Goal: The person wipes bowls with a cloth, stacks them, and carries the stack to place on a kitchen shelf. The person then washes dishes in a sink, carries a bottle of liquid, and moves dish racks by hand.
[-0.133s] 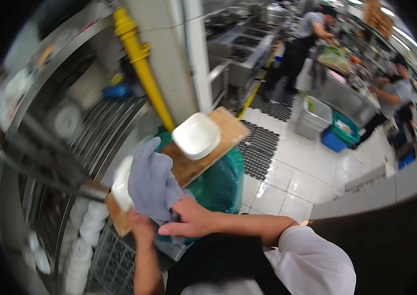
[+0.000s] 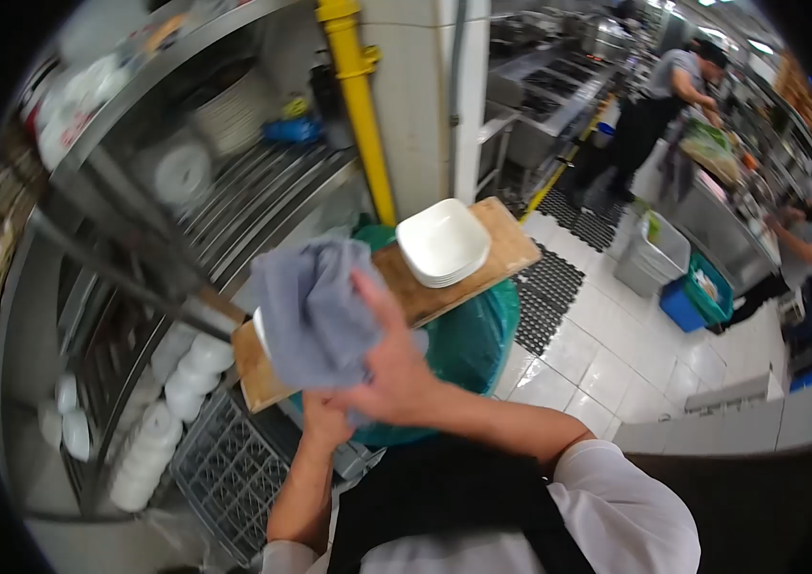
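Observation:
A grey-blue cloth [image 2: 315, 311] is bunched in front of me, over the left part of a wooden board [image 2: 415, 298]. My right hand [image 2: 391, 368] is closed on the cloth's right side, its fingers partly blurred. Lower down, my left hand [image 2: 329, 419] is curled at the cloth's bottom edge, close against the right hand. The cloth hides most of its fingers, and whether anything is inside the folds cannot be seen. A white edge [image 2: 260, 330] shows past the cloth's left side. Beyond the cloth, a stack of white square bowls [image 2: 442, 241] rests on the board.
Under the board stands a bin with a green liner [image 2: 468, 340]. Metal shelving [image 2: 262, 206] with dishes is on the left, above stacked white bowls [image 2: 147, 454] and a grey rack [image 2: 229, 469]. A yellow pipe [image 2: 360, 115] rises behind. Two people work at a counter on the right.
The view has swung left, so the surroundings sit further right. My right hand has moved up along the cloth, which now looks more spread out and has lost its upright peak.

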Motion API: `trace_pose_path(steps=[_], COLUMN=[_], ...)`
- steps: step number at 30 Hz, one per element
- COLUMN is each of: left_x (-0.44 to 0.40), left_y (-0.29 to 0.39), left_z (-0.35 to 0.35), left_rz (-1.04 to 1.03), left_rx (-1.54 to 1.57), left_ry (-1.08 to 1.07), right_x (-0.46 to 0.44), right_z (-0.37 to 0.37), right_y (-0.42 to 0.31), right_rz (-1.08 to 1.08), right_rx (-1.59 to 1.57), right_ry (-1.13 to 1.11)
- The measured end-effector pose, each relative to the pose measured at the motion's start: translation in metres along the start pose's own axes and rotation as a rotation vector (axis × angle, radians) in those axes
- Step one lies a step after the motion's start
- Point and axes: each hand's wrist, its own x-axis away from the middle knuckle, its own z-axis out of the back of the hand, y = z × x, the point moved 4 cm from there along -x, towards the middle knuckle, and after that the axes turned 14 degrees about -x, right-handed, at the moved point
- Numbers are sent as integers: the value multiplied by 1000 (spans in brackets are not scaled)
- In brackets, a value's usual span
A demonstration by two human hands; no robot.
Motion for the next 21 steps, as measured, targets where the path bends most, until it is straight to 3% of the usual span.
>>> trace_pose_path(steps=[1, 4, 5, 8, 11, 15, 17, 18, 21], left_x=[1, 6, 7, 9, 0, -10, -12, -14, -14], left_y=[8, 43, 46, 42, 49, 30, 17, 12, 18], left_z=[6, 13, 13, 12, 11, 9, 6, 3, -9], left_rz=[16, 340, 289, 92, 147, 220, 261, 181, 231], left_rx=[37, 149, 259, 606, 841, 873, 874, 875, 839], left_ry=[-70, -204, -149, -58, 104, 270, 279, 210, 180], right_x=[-8, -28, -33, -29, -2, 37, 50, 54, 42], right_z=[-1, 4, 6, 2, -9, -31, -32, -34, -15], right_y=[6, 31, 43, 85, 97, 63, 39, 32, 38], right_rz=[-37, -158, -198, -588, -526, -359, -177, -90, -19], right_rx=[-56, -275, -395, -1108, -921, -552, -45, 211, 194], right_ry=[20, 108, 149, 237, 440, 495, 213, 70, 155])
